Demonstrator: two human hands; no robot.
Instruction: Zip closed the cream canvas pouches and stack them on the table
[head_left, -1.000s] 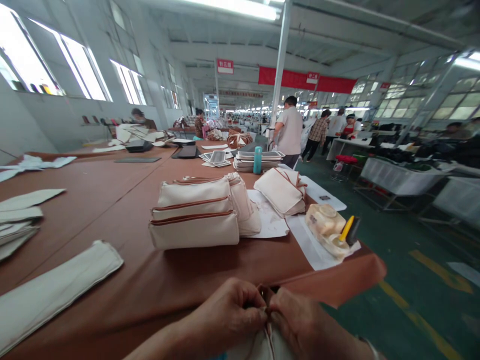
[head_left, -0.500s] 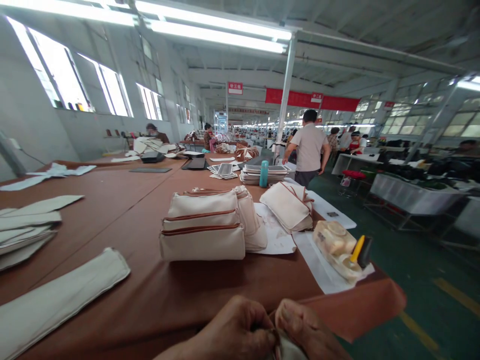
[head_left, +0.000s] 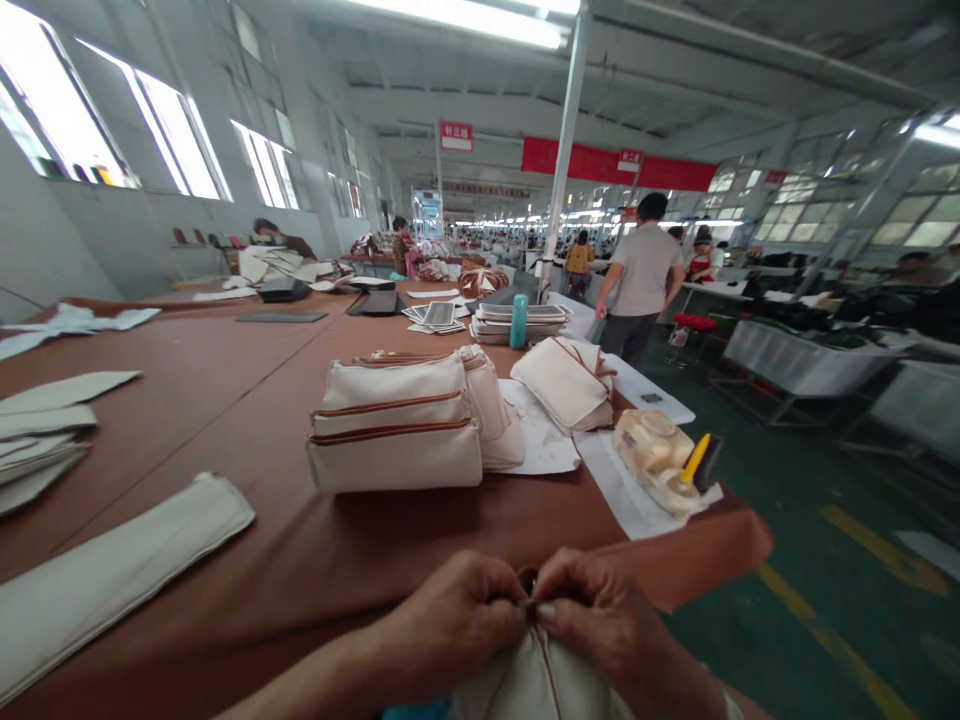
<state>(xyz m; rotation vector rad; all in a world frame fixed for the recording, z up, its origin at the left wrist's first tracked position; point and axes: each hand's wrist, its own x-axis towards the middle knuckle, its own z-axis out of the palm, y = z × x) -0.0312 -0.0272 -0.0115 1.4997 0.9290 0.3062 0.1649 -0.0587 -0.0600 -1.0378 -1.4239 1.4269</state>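
Observation:
A cream piece with brown edging (head_left: 536, 680) hangs at the bottom centre, near the front edge of the brown table (head_left: 285, 560). Its top edge is pinched from the left by my left hand (head_left: 465, 620) and from the right by my right hand (head_left: 607, 620). The fingertips of both hands almost meet at a brown seam. My fingers cover part of that edge, and the lower part is cut off by the frame. Beyond my hands stands a row of cream pouches with brown edges (head_left: 397, 455).
More folded cream pieces (head_left: 562, 385) lie right of the row, near a container with a yellow-handled tool (head_left: 696, 458). Cream panels (head_left: 127, 570) lie at left. A teal bottle (head_left: 518, 320) stands farther back. A person (head_left: 645, 270) stands beyond the table.
Both hands have risen in view, and more of the cream piece shows beneath them. The view has tilted down, and the standing person has shifted right.

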